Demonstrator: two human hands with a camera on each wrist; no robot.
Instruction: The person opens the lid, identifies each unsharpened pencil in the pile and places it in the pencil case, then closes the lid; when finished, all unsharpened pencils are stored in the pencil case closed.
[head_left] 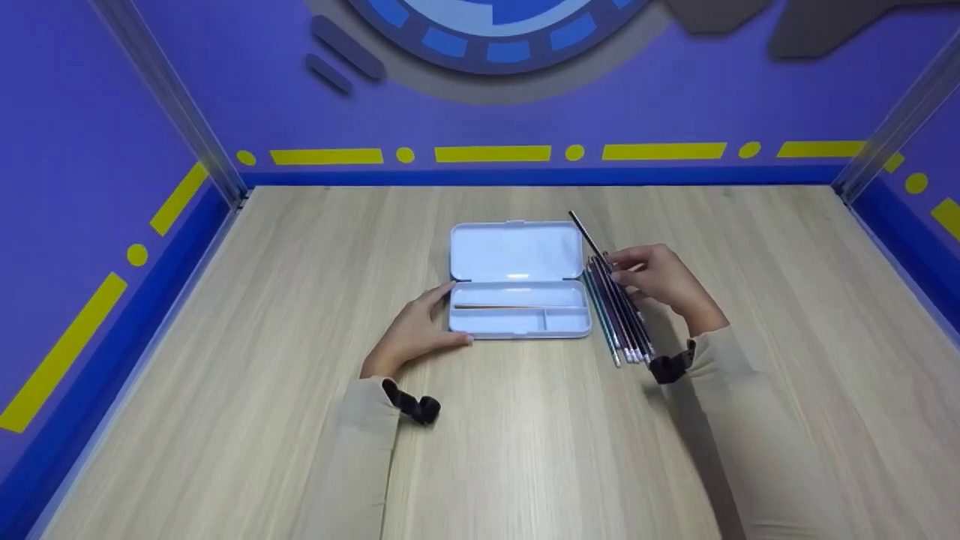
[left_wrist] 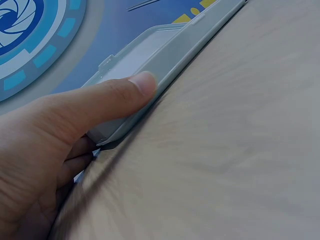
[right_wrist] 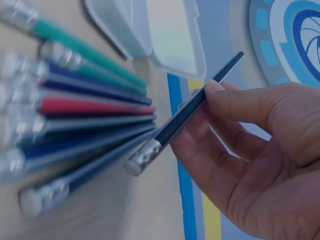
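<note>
A pale plastic pencil case (head_left: 491,322) lies with its lid hinged back. My left hand (head_left: 411,330) holds its left end, the thumb (left_wrist: 142,84) pressing the front wall and the fingers round the side. Inside the long rear compartment lies a thin orange-brown stick (head_left: 510,306), like a pencil. My right hand (head_left: 660,281) pinches a dark pencil (right_wrist: 175,122) between thumb and fingers, tilted, its metal ferrule and white eraser toward the right wrist camera. Beneath it, several pencils (head_left: 613,319) in green, red and dark colours lie side by side, just right of the case, erasers toward me.
Around the case spreads a light wood table (head_left: 300,300). Blue-purple panels (head_left: 510,120) with yellow marks border it at the back and sides. Small black cameras (head_left: 420,409) sit on both wrists. The case's front has two smaller compartments split by a divider (head_left: 545,321).
</note>
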